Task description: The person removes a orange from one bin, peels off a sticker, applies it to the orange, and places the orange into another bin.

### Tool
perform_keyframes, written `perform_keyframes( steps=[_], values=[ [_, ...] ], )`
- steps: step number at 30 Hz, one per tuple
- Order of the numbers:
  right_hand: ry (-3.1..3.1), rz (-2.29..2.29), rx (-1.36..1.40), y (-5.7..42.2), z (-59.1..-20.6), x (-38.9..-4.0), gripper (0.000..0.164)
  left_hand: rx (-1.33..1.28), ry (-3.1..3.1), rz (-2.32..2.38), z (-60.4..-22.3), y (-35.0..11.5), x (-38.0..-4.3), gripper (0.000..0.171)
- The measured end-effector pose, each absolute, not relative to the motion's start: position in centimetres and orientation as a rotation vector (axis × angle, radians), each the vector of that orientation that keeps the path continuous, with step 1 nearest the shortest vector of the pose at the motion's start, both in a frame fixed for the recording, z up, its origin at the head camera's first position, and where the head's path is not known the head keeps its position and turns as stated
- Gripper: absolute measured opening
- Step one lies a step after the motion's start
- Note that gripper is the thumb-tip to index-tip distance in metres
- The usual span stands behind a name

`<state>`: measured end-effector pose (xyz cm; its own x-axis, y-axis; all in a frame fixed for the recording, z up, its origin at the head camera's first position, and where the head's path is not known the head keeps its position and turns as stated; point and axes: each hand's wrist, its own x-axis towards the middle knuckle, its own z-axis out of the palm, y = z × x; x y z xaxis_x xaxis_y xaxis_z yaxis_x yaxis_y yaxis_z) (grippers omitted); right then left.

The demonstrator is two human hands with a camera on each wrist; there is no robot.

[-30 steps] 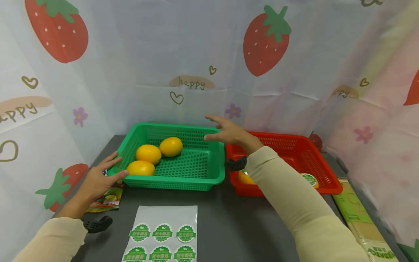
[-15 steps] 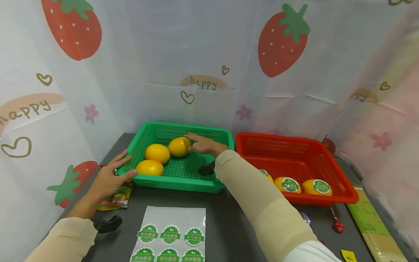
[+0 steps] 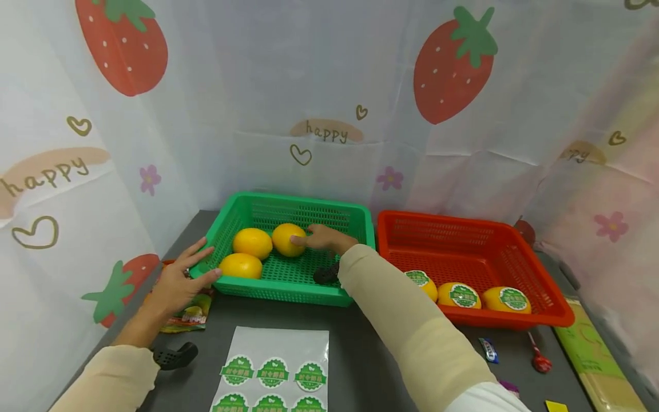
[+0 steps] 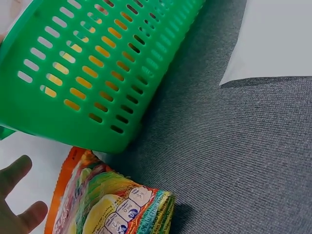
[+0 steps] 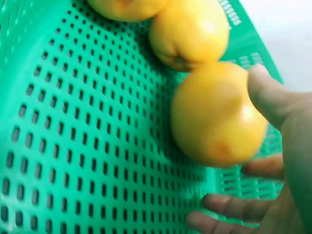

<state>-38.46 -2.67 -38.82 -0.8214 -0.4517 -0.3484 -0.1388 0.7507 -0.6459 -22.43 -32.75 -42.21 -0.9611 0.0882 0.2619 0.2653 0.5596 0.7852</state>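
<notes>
A green basket (image 3: 309, 294) holds three oranges. My right hand (image 3: 326, 237) reaches into it at the rightmost orange (image 3: 287, 239). In the right wrist view the thumb (image 5: 265, 90) lies on that orange, and a finger bends against its far side. The other two oranges, a back one (image 3: 252, 243) and a front one (image 3: 241, 266), sit to its left. My left hand (image 3: 177, 283) rests at the basket's left front corner, fingers spread and fairly straight, thumb at the front rim. In the left wrist view some fingertips stand apart from the basket wall.
A red basket (image 3: 473, 223) with stickered oranges (image 3: 458, 296) stands at right. A sheet of green round stickers (image 3: 275, 343) lies in front. A colourful packet (image 3: 190, 315) is under my left hand. A lollipop (image 3: 540, 360), a small wrapper (image 3: 489, 350) and a green-yellow packet (image 3: 592, 355) lie right.
My right hand has moved left from above the baskets' meeting edges down into the green basket and onto the rightmost orange, which has shifted slightly. The left hand stays at the corner. The view has turned right.
</notes>
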Motion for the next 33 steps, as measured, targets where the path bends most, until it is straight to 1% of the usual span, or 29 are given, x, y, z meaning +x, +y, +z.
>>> perform_keyframes(
  steps=[3,6,8,12,14,15,18,20,21,24,25,26,30,31,33],
  values=[
    [2.429,-0.822,-0.361,-3.3,-38.9,-38.4,0.086,-0.309,-2.593,-1.372,-42.2,-32.6,-22.5,0.061],
    [2.456,-0.848,-0.324,-3.6,-39.3,-38.3,0.081,-0.324,-2.587,-1.386,-42.4,-32.3,-22.4,0.060],
    [2.474,-0.892,-0.320,-3.7,-39.5,-38.3,0.074,-0.329,-2.585,-1.394,-42.5,-32.2,-22.3,0.060],
    [2.480,-1.025,-0.382,-3.8,-39.5,-38.3,0.054,-0.308,-2.587,-1.392,-42.5,-32.2,-22.1,0.060],
    [2.469,-1.095,-0.419,-3.7,-39.4,-38.3,0.047,-0.300,-2.592,-1.389,-42.4,-32.3,-22.1,0.060],
    [2.460,-1.124,-0.445,-3.6,-39.4,-38.3,0.045,-0.296,-2.594,-1.389,-42.4,-32.4,-22.1,0.060],
    [2.469,-1.089,-0.590,-3.4,-39.1,-38.4,0.052,-0.289,-2.591,-1.384,-42.3,-32.6,-22.1,0.060],
    [2.475,-1.044,-0.695,-3.0,-38.8,-38.5,0.051,-0.286,-2.591,-1.378,-42.1,-32.7,-22.2,0.060],
    [2.481,-1.027,-0.739,-2.9,-38.7,-38.5,0.048,-0.280,-2.591,-1.373,-42.1,-32.7,-22.2,0.060],
    [2.435,-1.047,-0.775,-2.5,-38.4,-38.4,0.026,-0.273,-2.590,-1.372,-42.1,-32.8,-22.4,0.060],
    [2.420,-1.061,-0.763,-2.3,-38.4,-38.3,0.023,-0.277,-2.585,-1.380,-42.1,-32.8,-22.4,0.060],
    [2.414,-1.058,-0.749,-2.2,-38.4,-38.3,0.028,-0.282,-2.583,-1.384,-42.1,-32.8,-22.5,0.060],
    [2.397,-0.887,-0.703,-1.7,-38.6,-38.1,0.069,-0.289,-2.584,-1.395,-42.3,-32.7,-22.6,0.059],
    [2.384,-0.835,-0.695,-1.6,-38.7,-38.1,0.077,-0.291,-2.584,-1.397,-42.3,-32.7,-22.6,0.059],
    [2.361,-0.743,-0.719,-1.4,-38.7,-37.9,0.083,-0.295,-2.579,-1.396,-42.4,-32.6,-22.5,0.059]
  ],
)
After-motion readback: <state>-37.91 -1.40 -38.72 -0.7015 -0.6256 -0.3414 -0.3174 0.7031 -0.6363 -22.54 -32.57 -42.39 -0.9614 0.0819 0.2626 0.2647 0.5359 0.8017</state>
